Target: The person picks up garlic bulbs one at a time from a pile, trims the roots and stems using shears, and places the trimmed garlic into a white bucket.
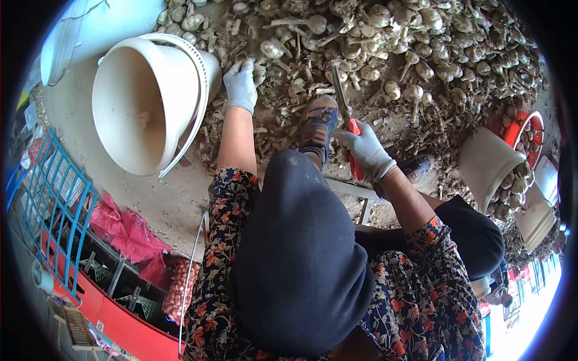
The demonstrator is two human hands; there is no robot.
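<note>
My left hand [241, 86], in a pale glove, reaches to the near edge of the garlic pile [421, 36]. Its fingers are closed around a garlic bulb [259, 74] that shows at their right side. My right hand [365, 150], also gloved, grips red-handled shears [354, 129] over the ground beside my sandal. The long metal blades point up and away toward the pile. Cut stems and dry husks [277, 120] lie scattered between my two hands.
Large cream tubs [135, 105] lie tipped at the left. At the right are a cream bucket [490, 162] and a red bucket [513, 133] with bulbs. A blue metal rack [57, 186], pink mesh [123, 225] and a filled net bag [179, 289] sit at lower left.
</note>
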